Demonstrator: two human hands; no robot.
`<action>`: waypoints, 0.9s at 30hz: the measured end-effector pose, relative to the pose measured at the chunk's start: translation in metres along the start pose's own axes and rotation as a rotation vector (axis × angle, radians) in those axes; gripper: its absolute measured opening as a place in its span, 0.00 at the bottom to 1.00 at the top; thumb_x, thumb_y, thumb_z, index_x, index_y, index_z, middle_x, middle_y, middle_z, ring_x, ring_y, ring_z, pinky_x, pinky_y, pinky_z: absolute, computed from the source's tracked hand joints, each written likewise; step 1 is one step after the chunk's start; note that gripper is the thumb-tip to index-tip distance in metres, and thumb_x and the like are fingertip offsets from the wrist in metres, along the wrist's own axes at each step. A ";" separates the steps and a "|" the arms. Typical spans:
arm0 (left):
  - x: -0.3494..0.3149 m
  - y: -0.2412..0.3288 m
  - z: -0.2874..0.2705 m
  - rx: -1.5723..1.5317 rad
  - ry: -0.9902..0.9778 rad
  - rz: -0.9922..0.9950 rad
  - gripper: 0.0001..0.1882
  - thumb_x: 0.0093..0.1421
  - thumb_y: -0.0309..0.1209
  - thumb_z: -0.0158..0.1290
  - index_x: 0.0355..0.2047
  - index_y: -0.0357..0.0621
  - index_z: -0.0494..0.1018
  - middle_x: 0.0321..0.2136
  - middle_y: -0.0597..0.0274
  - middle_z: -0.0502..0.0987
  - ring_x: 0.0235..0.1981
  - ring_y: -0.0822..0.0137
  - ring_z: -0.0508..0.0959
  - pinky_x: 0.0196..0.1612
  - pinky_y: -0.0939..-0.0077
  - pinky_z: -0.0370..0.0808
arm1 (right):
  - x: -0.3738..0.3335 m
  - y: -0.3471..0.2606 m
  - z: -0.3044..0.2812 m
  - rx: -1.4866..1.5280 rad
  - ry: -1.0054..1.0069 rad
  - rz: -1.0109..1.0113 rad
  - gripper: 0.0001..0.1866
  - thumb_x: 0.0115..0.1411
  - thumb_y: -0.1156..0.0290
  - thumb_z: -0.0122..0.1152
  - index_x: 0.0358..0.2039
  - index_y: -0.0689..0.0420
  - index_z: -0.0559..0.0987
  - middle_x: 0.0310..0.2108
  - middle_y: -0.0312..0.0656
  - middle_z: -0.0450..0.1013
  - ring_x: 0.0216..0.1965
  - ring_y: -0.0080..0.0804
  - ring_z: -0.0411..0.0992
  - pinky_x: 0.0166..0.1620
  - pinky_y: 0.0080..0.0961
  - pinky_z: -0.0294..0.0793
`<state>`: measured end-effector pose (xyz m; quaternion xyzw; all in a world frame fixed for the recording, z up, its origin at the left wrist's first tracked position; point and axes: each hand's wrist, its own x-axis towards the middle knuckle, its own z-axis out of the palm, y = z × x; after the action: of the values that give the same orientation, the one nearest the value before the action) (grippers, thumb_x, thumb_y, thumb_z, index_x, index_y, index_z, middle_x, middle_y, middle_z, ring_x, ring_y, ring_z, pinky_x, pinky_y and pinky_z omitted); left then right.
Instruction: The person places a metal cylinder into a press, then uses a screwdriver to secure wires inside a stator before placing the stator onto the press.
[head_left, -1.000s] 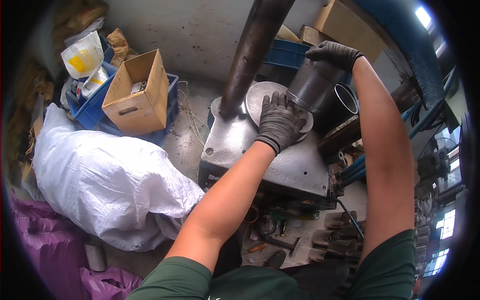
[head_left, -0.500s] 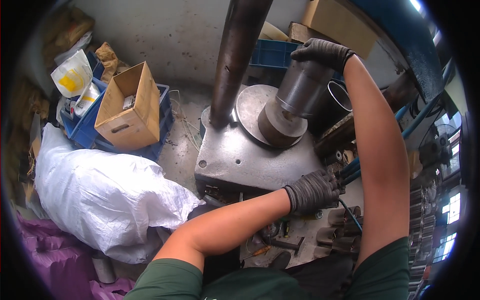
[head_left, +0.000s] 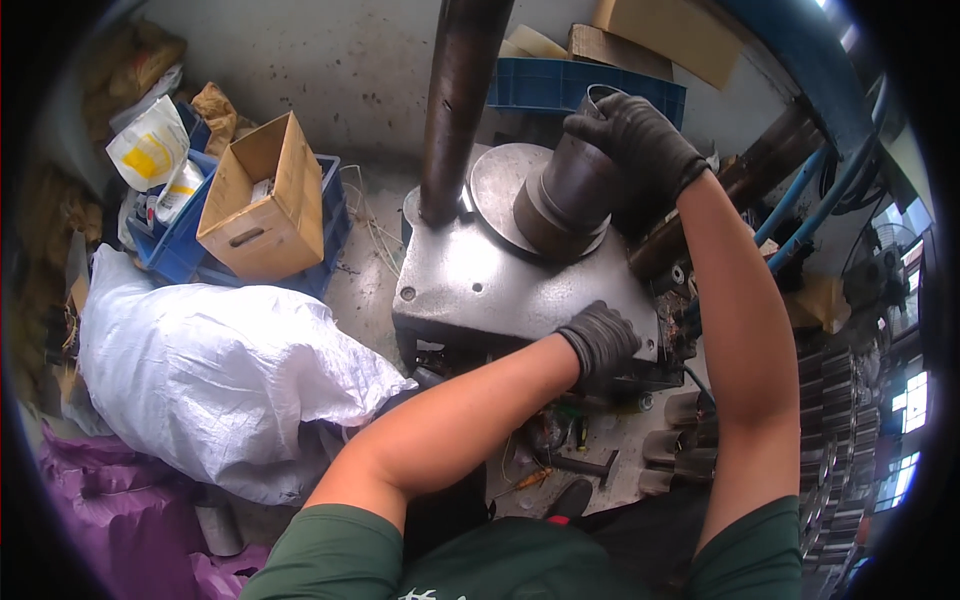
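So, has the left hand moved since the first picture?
Yes. The left hand has moved from over the round disc toward the person, to the near edge of the metal base.

Left hand [head_left: 602, 342] and right hand [head_left: 645, 138], both gloved in dark grey; a dark grey metal tube [head_left: 582, 182] and a silver-grey machine plate [head_left: 490, 312].
The shirt [head_left: 500, 560] is deep green with a white print; the tall column [head_left: 462, 110] brownish black; the large sack [head_left: 225, 370] white; the crumpled sheeting [head_left: 125, 500] purple; the cardboard box [head_left: 285, 225] tan; the plastic bin [head_left: 545, 88] blue; the small bag [head_left: 148, 153] white with a yellow patch; the wall [head_left: 330, 80] pale grey, flecked with dark specks.
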<state>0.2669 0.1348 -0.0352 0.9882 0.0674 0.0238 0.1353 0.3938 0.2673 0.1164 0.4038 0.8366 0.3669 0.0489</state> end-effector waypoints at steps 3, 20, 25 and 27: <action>-0.002 -0.006 0.001 -0.049 0.034 -0.084 0.23 0.60 0.50 0.59 0.48 0.49 0.81 0.44 0.54 0.84 0.49 0.51 0.83 0.54 0.54 0.77 | -0.005 0.003 -0.001 -0.012 0.133 0.221 0.15 0.67 0.71 0.63 0.54 0.46 0.82 0.41 0.48 0.81 0.41 0.41 0.81 0.46 0.34 0.82; -0.073 -0.002 -0.042 -0.066 0.190 -0.321 0.24 0.66 0.47 0.59 0.53 0.44 0.78 0.46 0.49 0.83 0.50 0.49 0.83 0.54 0.55 0.79 | -0.346 -0.457 0.134 1.119 -0.428 0.493 0.21 0.65 0.70 0.60 0.58 0.58 0.77 0.51 0.49 0.78 0.48 0.44 0.77 0.50 0.36 0.78; -0.080 0.004 -0.035 -0.088 0.187 -0.293 0.23 0.64 0.48 0.60 0.49 0.41 0.80 0.43 0.47 0.84 0.47 0.50 0.84 0.51 0.55 0.80 | -0.314 -0.527 0.169 0.984 -0.552 0.697 0.36 0.61 0.69 0.59 0.71 0.54 0.66 0.68 0.59 0.66 0.66 0.55 0.65 0.65 0.48 0.68; -0.072 0.009 -0.040 -0.118 0.117 -0.281 0.23 0.65 0.47 0.59 0.48 0.40 0.80 0.43 0.47 0.84 0.47 0.50 0.84 0.52 0.55 0.80 | -0.333 -0.563 0.205 1.152 -0.583 0.827 0.43 0.57 0.66 0.62 0.75 0.48 0.62 0.71 0.61 0.60 0.74 0.54 0.56 0.71 0.46 0.62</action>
<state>0.1942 0.1269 0.0035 0.9563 0.2114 0.0662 0.1908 0.3338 -0.0791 -0.4717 0.7261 0.6299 -0.2600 -0.0921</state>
